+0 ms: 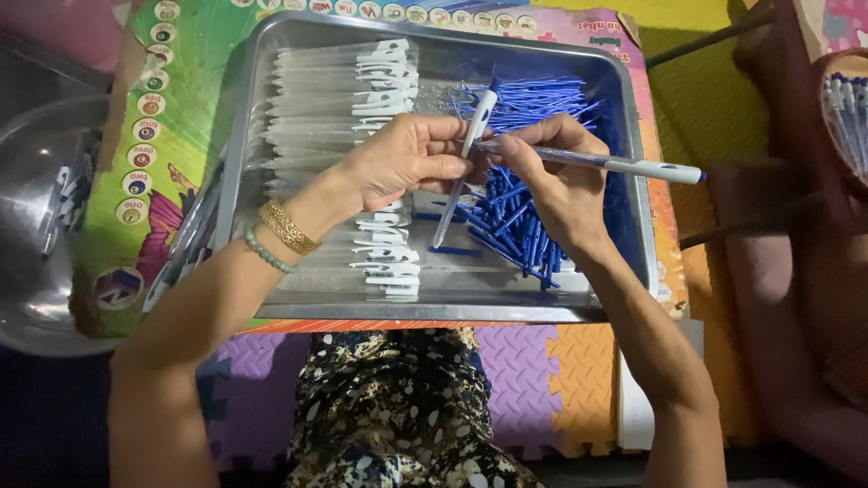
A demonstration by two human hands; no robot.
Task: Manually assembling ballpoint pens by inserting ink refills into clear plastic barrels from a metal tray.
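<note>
My left hand [402, 161] grips a clear pen barrel with a white clip cap [479, 113], held upright and slightly tilted over a metal tray [624, 117]. In my right hand [556, 176] lies a second pen [624, 166], horizontal, with its white and blue end pointing right past the tray's edge. The two hands meet above the middle of the tray. A stack of clear barrels with white clips [348, 99] fills the tray's left half. A heap of blue refills [511, 221] lies in its right half, under my right hand.
The tray rests on a colourful printed board [172, 81]. A round metal bowl [41, 226] holding a few pens sits at the left. Another round container of pens [848, 113] stands at the right edge. Coloured foam floor tiles [533, 380] lie below.
</note>
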